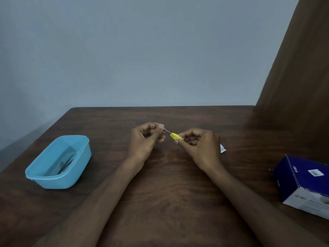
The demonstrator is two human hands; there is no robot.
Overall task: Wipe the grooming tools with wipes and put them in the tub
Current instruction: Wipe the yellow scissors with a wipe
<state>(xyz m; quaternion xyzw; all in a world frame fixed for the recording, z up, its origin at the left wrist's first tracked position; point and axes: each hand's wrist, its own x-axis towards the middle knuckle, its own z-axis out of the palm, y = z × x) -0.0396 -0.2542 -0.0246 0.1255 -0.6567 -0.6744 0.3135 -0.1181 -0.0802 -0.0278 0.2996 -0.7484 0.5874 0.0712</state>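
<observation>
I have the tool (169, 133) up off the table (169, 175), held between both hands. My right hand (199, 145) pinches its yellow handle with curled fingers; my left hand (146, 139) pinches the thin metal shaft, whose tip pokes out beyond the fingertips. Something pale sits under those left fingertips, perhaps a wipe, but I cannot tell.

I judge the tool light and stiff, the bare shaft slippery and its tip likely sharp. The handle looks the safest place to hold; on the shaft I would squeeze lightly and draw along it rather than across the point.

Just behind my right hand lies a white sachet (222, 148), partly hidden. Further right and nearer me sits the blue box (302, 182), well apart from the hands. The tub (35, 175) stands well off to the left of my left hand, with dark metal tools (66, 163) already inside. Nothing lies between the hands and the tub.
</observation>
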